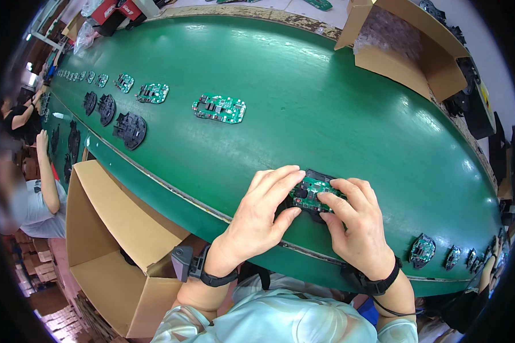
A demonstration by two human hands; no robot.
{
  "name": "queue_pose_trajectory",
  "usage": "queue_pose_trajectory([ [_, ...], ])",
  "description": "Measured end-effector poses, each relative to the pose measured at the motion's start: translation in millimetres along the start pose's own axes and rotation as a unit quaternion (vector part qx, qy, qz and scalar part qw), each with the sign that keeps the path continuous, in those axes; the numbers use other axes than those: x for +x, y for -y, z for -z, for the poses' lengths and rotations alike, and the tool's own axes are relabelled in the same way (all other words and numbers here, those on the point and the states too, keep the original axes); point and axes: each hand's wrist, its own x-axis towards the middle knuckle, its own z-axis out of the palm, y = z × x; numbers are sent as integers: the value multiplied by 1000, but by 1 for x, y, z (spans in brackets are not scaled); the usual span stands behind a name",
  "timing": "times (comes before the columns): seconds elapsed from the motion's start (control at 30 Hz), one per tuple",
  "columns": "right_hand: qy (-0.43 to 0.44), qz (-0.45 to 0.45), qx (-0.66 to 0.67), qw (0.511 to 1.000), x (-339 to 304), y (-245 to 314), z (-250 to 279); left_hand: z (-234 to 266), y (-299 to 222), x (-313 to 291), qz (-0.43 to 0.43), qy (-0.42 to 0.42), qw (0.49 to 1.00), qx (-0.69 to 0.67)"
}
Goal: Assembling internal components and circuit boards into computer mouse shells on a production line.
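Near the front edge of the green belt, a green circuit board [310, 193] sits on a black plastic shell [319, 173] between my hands. My left hand [260, 208] grips the left side of the shell, its index finger at the upper left corner and its thumb at the lower left. From the right, my right hand [355, 217] holds the other side, with one fingertip lying on the board's face and the others along its right edge. My fingers cover parts of the board and the shell's sides.
A single circuit board [219, 108] lies ahead, with a row of boards trailing far left. Black shells [130, 130] rest by the left edge. Assembled shells [422, 251] line the right. Cardboard boxes stand at front left [114, 280] and back right [395, 71]. Other people work at both ends.
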Motion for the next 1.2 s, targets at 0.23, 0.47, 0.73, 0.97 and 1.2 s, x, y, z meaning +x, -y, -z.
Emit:
queue_pose_trajectory([
  [0.23, -8, 12, -6, 1000, 1, -39, 11, -32, -2, 28, 0, 1, 1000, 0],
  [0.47, -17, 4, -24, 1000, -6, -56, 29, -54, -19, 42, -4, 0, 1000, 19],
  [0.73, -47, -11, -15, 999, -13, -65, 31, -55, -32, 63, 26, 52, 998, 26],
  [0.97, -63, -24, -20, 998, -23, -93, 43, -77, -46, 92, 46, 96, 993, 49],
  [1.2, -36, -18, -57, 998, -33, -115, 56, -101, -56, 109, 19, 126, 986, 104],
])
